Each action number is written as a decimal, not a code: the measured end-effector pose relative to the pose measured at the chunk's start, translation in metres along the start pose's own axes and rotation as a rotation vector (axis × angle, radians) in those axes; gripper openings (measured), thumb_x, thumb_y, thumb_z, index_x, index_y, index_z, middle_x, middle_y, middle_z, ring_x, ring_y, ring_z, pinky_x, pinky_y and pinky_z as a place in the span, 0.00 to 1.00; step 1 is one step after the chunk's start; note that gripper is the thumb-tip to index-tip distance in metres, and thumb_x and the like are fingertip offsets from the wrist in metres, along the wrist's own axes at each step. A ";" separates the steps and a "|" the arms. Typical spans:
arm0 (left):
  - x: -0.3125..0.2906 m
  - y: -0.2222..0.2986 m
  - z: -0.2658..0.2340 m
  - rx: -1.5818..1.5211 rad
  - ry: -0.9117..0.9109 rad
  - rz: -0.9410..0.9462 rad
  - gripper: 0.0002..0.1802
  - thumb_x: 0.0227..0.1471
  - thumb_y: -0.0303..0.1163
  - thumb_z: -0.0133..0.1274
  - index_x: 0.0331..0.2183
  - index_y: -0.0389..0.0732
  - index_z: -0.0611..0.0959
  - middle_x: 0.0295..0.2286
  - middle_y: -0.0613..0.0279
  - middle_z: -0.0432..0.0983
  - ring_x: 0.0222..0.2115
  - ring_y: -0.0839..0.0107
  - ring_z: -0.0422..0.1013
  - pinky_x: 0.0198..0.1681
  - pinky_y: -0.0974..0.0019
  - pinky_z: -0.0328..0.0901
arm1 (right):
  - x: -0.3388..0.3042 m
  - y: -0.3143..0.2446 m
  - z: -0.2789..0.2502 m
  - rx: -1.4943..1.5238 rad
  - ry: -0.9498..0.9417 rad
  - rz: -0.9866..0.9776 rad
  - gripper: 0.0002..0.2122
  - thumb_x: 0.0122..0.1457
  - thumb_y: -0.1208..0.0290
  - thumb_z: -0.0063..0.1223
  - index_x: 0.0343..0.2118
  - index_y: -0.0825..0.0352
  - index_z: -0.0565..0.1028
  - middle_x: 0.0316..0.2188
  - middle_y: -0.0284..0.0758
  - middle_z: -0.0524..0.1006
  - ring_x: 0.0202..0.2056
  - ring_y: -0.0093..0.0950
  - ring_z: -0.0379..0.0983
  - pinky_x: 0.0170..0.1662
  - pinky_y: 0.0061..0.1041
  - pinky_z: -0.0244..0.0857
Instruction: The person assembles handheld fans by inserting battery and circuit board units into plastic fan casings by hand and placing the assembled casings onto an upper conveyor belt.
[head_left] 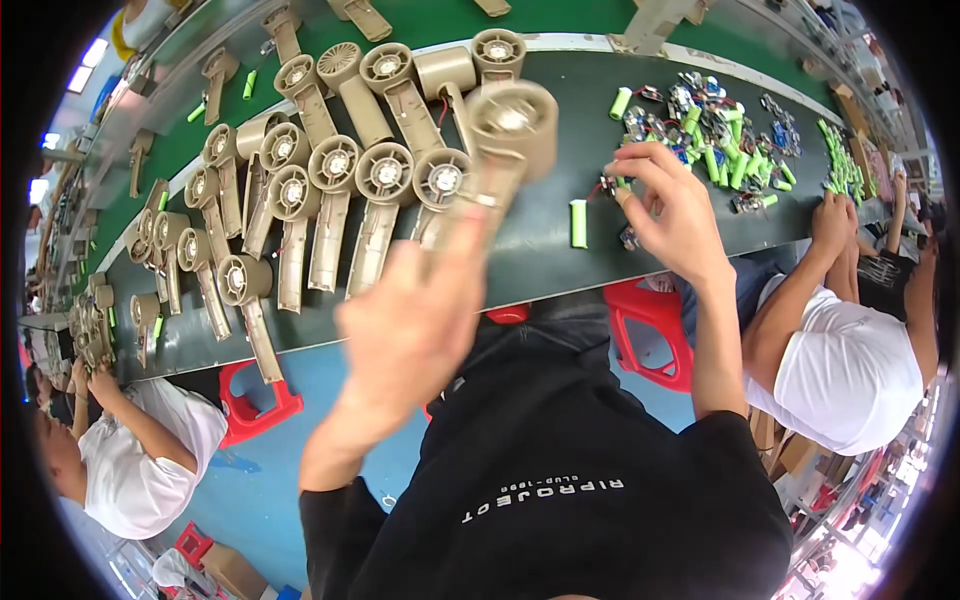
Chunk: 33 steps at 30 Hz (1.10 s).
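My left hand (415, 310), smeared by motion, is closed round the handle of a beige handheld fan (512, 125) with a round head. It holds the fan up over the dark bench, in front of the others. The thumb and fingers of my right hand (668, 205) pinch a small circuit board (606, 187) with thin wires, mostly hidden by the fingertips. Just below it a green battery cell (579, 224) stands out against the bench; the frame does not show clearly whether a wire joins them. Several more beige fans (385, 175), with open handles, lie in rows to the left.
A heap of green cells and circuit boards (715, 140) lies at the right of the dark bench (545, 262). Behind is a green conveyor belt (560, 18) carrying more fan parts. Co-workers in white shirts (850, 360) sit on both sides. Red stools (650, 335) stand below.
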<state>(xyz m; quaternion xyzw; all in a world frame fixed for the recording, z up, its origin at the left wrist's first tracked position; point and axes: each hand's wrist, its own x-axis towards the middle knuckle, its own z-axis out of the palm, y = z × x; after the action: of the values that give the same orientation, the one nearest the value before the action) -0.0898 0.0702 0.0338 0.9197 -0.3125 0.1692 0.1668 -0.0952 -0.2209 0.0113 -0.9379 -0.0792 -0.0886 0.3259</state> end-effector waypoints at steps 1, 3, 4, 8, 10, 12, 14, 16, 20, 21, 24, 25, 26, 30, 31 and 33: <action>-0.007 0.015 0.021 -0.008 0.011 0.029 0.30 0.48 0.33 0.61 0.55 0.52 0.77 0.23 0.64 0.63 0.11 0.70 0.63 0.14 0.66 0.61 | -0.007 0.000 -0.001 -0.033 0.106 0.084 0.07 0.54 0.79 0.56 0.36 0.66 0.79 0.39 0.33 0.77 0.26 0.22 0.72 0.27 0.20 0.63; -0.012 0.039 0.056 -0.028 0.012 0.008 0.30 0.47 0.32 0.60 0.54 0.49 0.77 0.24 0.63 0.64 0.12 0.72 0.65 0.15 0.67 0.63 | -0.017 0.002 -0.003 -0.092 0.277 0.177 0.07 0.54 0.77 0.57 0.36 0.66 0.80 0.34 0.34 0.77 0.25 0.26 0.72 0.27 0.25 0.63; -0.014 0.046 0.075 -0.014 0.048 -0.008 0.30 0.47 0.32 0.60 0.55 0.47 0.77 0.24 0.63 0.64 0.14 0.71 0.66 0.16 0.67 0.64 | -0.019 0.008 0.001 -0.089 0.281 0.174 0.07 0.54 0.77 0.57 0.36 0.66 0.80 0.34 0.34 0.77 0.25 0.26 0.72 0.27 0.25 0.63; -0.018 0.066 0.103 0.003 0.039 -0.082 0.29 0.50 0.37 0.61 0.54 0.43 0.76 0.25 0.61 0.65 0.16 0.68 0.69 0.17 0.66 0.66 | -0.017 0.007 0.018 -0.377 0.200 0.260 0.10 0.57 0.63 0.58 0.30 0.66 0.80 0.28 0.37 0.75 0.29 0.39 0.75 0.33 0.35 0.67; -0.017 0.071 0.100 -0.018 0.030 -0.102 0.30 0.50 0.40 0.61 0.54 0.41 0.76 0.25 0.60 0.65 0.18 0.67 0.70 0.18 0.66 0.67 | -0.016 0.012 0.026 -0.384 0.208 0.266 0.11 0.57 0.62 0.58 0.30 0.66 0.80 0.28 0.37 0.75 0.29 0.40 0.75 0.32 0.36 0.67; -0.012 0.077 0.087 -0.139 -0.105 -0.136 0.31 0.50 0.45 0.62 0.50 0.36 0.77 0.26 0.58 0.66 0.22 0.63 0.71 0.23 0.62 0.68 | -0.019 0.018 0.031 -0.350 0.234 0.252 0.10 0.57 0.63 0.58 0.30 0.66 0.79 0.27 0.37 0.74 0.28 0.40 0.74 0.32 0.37 0.66; -0.007 0.073 0.080 -0.161 -0.032 -0.127 0.30 0.49 0.45 0.63 0.48 0.35 0.78 0.26 0.57 0.67 0.24 0.61 0.70 0.25 0.60 0.67 | -0.020 0.017 0.031 -0.315 0.254 0.238 0.09 0.57 0.64 0.57 0.30 0.66 0.79 0.27 0.37 0.73 0.28 0.39 0.74 0.31 0.37 0.66; 0.000 0.066 0.075 -0.264 0.112 -0.139 0.23 0.48 0.42 0.64 0.40 0.33 0.82 0.27 0.55 0.68 0.27 0.59 0.67 0.29 0.58 0.63 | -0.020 0.013 0.024 -0.205 0.360 0.164 0.07 0.57 0.69 0.57 0.32 0.68 0.78 0.25 0.36 0.71 0.24 0.33 0.71 0.29 0.32 0.64; 0.028 0.052 0.070 -0.490 0.242 -0.093 0.13 0.49 0.29 0.62 0.37 0.33 0.84 0.29 0.55 0.71 0.29 0.59 0.67 0.33 0.59 0.63 | -0.025 -0.004 0.016 0.012 0.476 0.118 0.04 0.58 0.76 0.56 0.34 0.70 0.78 0.24 0.32 0.68 0.23 0.23 0.64 0.26 0.24 0.60; 0.036 0.050 0.074 -0.566 0.271 -0.070 0.13 0.49 0.29 0.61 0.37 0.34 0.84 0.29 0.54 0.72 0.30 0.59 0.67 0.34 0.60 0.63 | -0.025 -0.010 0.016 0.080 0.506 0.094 0.03 0.59 0.77 0.55 0.34 0.70 0.78 0.24 0.31 0.67 0.23 0.20 0.62 0.26 0.21 0.57; 0.053 0.054 0.084 -0.696 0.257 -0.071 0.14 0.52 0.29 0.60 0.42 0.35 0.84 0.34 0.55 0.76 0.36 0.63 0.70 0.39 0.64 0.65 | -0.027 -0.017 0.016 0.184 0.551 0.025 0.03 0.61 0.77 0.54 0.35 0.70 0.77 0.26 0.27 0.66 0.25 0.15 0.60 0.27 0.16 0.54; 0.059 0.059 0.090 -1.061 0.189 -0.156 0.15 0.53 0.29 0.59 0.43 0.36 0.84 0.36 0.56 0.76 0.40 0.66 0.69 0.42 0.66 0.65 | -0.027 -0.018 0.018 0.354 0.561 0.011 0.03 0.62 0.77 0.54 0.36 0.71 0.77 0.27 0.26 0.66 0.25 0.15 0.60 0.28 0.16 0.54; 0.062 0.062 0.092 -1.424 0.110 -0.243 0.15 0.54 0.30 0.59 0.45 0.36 0.84 0.39 0.57 0.77 0.43 0.69 0.69 0.45 0.68 0.65 | -0.027 -0.019 0.021 0.526 0.567 -0.002 0.04 0.63 0.77 0.53 0.37 0.71 0.76 0.28 0.25 0.67 0.26 0.14 0.60 0.28 0.15 0.54; 0.052 0.055 0.085 -1.651 -0.010 -0.228 0.19 0.58 0.29 0.55 0.50 0.33 0.79 0.42 0.58 0.79 0.45 0.72 0.71 0.51 0.67 0.65 | -0.028 -0.032 0.037 0.998 0.464 0.090 0.06 0.64 0.76 0.52 0.41 0.69 0.75 0.31 0.24 0.69 0.23 0.09 0.57 0.24 0.12 0.50; 0.048 0.052 0.075 -1.686 0.008 -0.247 0.18 0.60 0.30 0.53 0.49 0.32 0.79 0.42 0.56 0.80 0.45 0.70 0.73 0.52 0.65 0.66 | -0.028 -0.033 0.037 1.001 0.470 0.099 0.06 0.64 0.76 0.52 0.41 0.69 0.75 0.31 0.24 0.69 0.23 0.09 0.57 0.24 0.12 0.50; 0.042 0.040 0.066 -1.829 0.048 -0.278 0.14 0.62 0.31 0.51 0.44 0.32 0.81 0.39 0.53 0.80 0.41 0.69 0.76 0.50 0.65 0.68 | -0.031 -0.033 0.041 1.100 0.496 0.169 0.08 0.63 0.75 0.53 0.43 0.69 0.75 0.32 0.23 0.70 0.21 0.08 0.57 0.23 0.12 0.51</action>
<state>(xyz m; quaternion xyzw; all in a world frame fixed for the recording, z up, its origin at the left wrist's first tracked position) -0.0700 -0.0084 0.0002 0.4556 -0.2078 -0.1459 0.8532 -0.1272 -0.1731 -0.0073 -0.5865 0.0399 -0.2245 0.7772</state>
